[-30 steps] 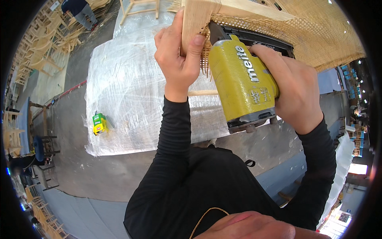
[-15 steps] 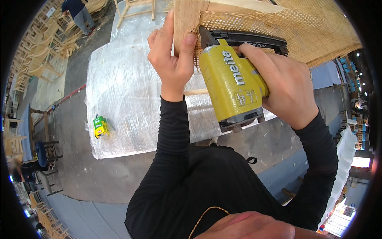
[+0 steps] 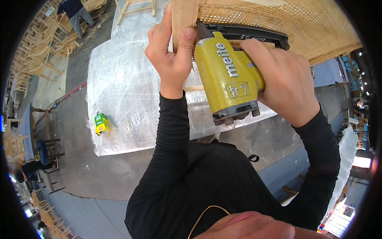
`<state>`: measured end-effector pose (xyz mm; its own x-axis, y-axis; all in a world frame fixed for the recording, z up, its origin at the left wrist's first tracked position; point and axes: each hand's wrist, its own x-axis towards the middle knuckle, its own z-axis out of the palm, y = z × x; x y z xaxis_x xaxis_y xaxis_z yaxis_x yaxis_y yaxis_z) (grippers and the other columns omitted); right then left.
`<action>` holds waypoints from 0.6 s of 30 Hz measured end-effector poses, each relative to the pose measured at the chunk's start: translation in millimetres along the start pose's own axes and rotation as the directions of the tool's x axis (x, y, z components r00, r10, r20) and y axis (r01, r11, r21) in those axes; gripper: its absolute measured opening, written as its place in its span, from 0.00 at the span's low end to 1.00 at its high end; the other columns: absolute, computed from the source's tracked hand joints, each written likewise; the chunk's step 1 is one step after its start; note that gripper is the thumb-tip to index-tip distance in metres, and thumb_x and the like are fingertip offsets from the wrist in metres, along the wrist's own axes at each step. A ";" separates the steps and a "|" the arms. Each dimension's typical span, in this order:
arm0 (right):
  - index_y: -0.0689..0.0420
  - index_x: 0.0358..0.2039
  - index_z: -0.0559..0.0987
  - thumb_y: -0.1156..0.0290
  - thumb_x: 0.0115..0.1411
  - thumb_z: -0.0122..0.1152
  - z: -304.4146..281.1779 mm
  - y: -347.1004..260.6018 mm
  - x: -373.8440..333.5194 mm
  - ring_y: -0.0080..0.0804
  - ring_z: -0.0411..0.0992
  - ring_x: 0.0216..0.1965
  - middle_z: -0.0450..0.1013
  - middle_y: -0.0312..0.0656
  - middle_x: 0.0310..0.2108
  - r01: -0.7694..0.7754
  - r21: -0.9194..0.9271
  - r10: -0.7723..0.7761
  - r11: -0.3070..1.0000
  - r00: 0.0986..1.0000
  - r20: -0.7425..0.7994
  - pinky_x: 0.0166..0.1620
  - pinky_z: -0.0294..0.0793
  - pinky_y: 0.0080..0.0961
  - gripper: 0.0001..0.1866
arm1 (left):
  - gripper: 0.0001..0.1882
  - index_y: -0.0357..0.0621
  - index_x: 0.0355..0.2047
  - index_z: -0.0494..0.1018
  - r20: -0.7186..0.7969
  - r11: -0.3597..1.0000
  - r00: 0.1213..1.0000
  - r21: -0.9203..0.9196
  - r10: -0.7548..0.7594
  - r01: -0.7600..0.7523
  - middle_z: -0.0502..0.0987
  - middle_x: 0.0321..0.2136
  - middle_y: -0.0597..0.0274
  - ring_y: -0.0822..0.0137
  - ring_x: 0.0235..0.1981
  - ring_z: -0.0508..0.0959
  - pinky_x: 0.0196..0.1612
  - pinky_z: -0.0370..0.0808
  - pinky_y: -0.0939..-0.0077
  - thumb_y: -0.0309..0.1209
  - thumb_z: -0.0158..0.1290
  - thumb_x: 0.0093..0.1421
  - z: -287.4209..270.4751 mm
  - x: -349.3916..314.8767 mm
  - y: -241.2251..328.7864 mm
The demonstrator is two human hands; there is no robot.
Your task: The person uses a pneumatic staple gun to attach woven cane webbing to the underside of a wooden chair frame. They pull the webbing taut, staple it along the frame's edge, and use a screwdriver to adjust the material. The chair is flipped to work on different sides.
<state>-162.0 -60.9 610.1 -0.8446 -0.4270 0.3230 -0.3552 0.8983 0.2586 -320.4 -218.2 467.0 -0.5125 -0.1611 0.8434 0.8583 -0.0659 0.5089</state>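
A yellow pneumatic stapler (image 3: 221, 75) is gripped by my right hand (image 3: 284, 79), its black magazine lying along the woven panel. The stapler's nose sits against the inner edge of a wooden frame (image 3: 184, 24), where pale woven cane webbing (image 3: 314, 26) is stretched. My left hand (image 3: 172, 59) is closed round the frame's upright, with the thumb on the near face beside the nose and the fingers along the left side. The trigger is hidden behind my right hand.
A plastic-wrapped stack (image 3: 123, 87) lies below the frame, with a small green and yellow box (image 3: 102, 123) on it. A co-worker (image 3: 75, 16) bends over at the far left near wooden chair frames (image 3: 41, 59). Another chair frame (image 3: 135, 10) stands on the wrapping.
The stapler has shifted slightly left and up along with my right hand. The frame and my left hand have also moved a little left. The far co-worker has shifted slightly left.
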 end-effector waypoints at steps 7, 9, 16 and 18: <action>0.53 0.58 0.76 0.72 0.44 0.77 4.5 -2.7 -13.2 0.44 0.80 0.33 0.82 0.43 0.38 0.026 0.053 -0.020 0.998 0.995 -0.098 0.35 0.77 0.37 0.37 | 0.32 0.30 0.64 0.70 0.020 0.968 0.995 -0.230 -0.102 0.104 0.82 0.50 0.48 0.62 0.50 0.82 0.56 0.75 0.67 0.37 0.59 0.64 -4.8 -12.9 -0.4; 0.54 0.58 0.76 0.72 0.43 0.78 8.2 -4.6 -27.8 0.44 0.80 0.34 0.82 0.44 0.38 0.018 0.093 -0.011 0.995 0.997 -0.072 0.36 0.77 0.37 0.38 | 0.33 0.29 0.64 0.70 0.030 0.955 0.993 -0.270 -0.118 0.121 0.82 0.50 0.47 0.61 0.51 0.82 0.57 0.75 0.67 0.37 0.59 0.63 -6.1 -17.5 -1.5; 0.56 0.57 0.78 0.72 0.44 0.77 18.8 -11.8 -27.9 0.44 0.82 0.38 0.82 0.45 0.40 -0.018 0.025 0.019 1.000 0.999 -0.034 0.39 0.79 0.34 0.36 | 0.32 0.24 0.66 0.65 0.037 0.961 0.996 -0.262 -0.075 0.083 0.77 0.58 0.43 0.55 0.59 0.77 0.62 0.72 0.63 0.26 0.58 0.64 2.2 -5.7 10.5; 0.56 0.57 0.78 0.72 0.45 0.77 22.9 -11.4 -23.2 0.44 0.82 0.38 0.82 0.45 0.40 -0.011 0.019 0.013 1.000 0.997 -0.074 0.39 0.79 0.34 0.35 | 0.33 0.25 0.67 0.64 0.083 0.984 0.996 -0.167 -0.040 0.053 0.76 0.58 0.43 0.55 0.59 0.77 0.62 0.72 0.62 0.26 0.59 0.64 -4.6 -4.7 4.0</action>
<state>-147.5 -58.9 578.8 -0.8172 -0.4222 0.3923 -0.3535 0.9048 0.2374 -314.4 -222.2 464.2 -0.5466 -0.0757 0.8340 0.8221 -0.2382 0.5171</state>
